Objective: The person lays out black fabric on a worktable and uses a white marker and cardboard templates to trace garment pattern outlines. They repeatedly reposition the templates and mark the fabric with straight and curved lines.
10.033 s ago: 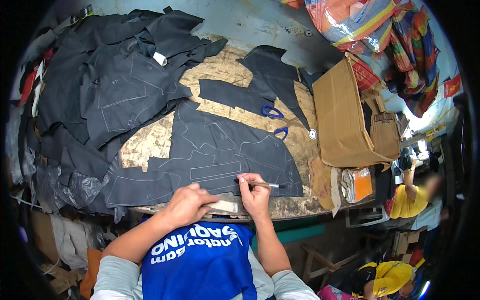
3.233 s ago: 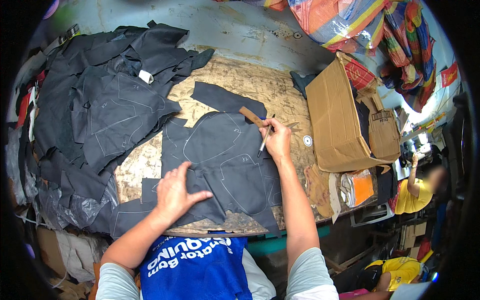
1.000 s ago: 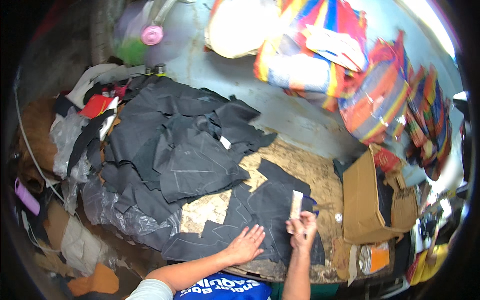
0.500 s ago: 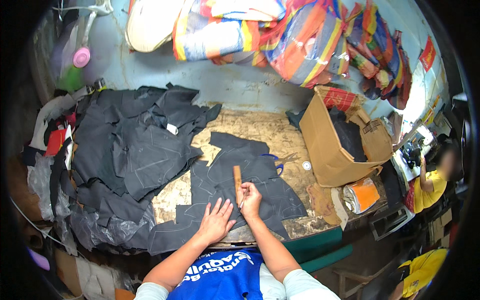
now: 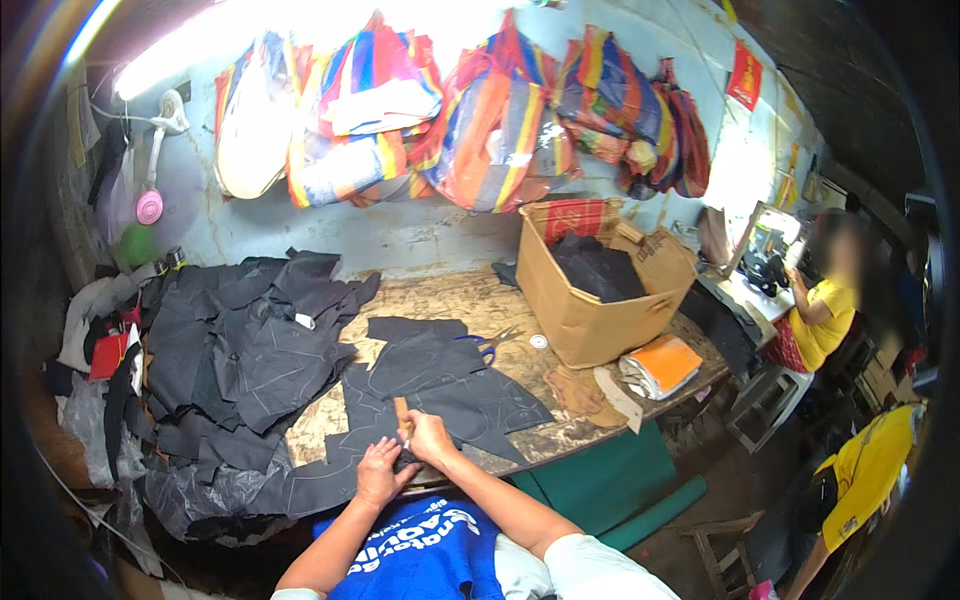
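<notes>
Your right hand (image 5: 430, 437) is closed around a short wooden stick (image 5: 401, 411), thumb and fingers wrapped low on it, at the near edge of the worktable (image 5: 560, 420). The stick stands nearly upright in the picture, its long axis running away from you, free end pointing far over the dark cut fabric piece (image 5: 440, 385). Your left hand (image 5: 377, 472) lies just left of it, fingers loosely curled on the cloth's near edge, holding nothing. The cloth spreads far and right from both hands, so the right hand is the nearer one. Blue-handled scissors (image 5: 487, 345) lie farther off, towards the cardboard box (image 5: 590, 300).
</notes>
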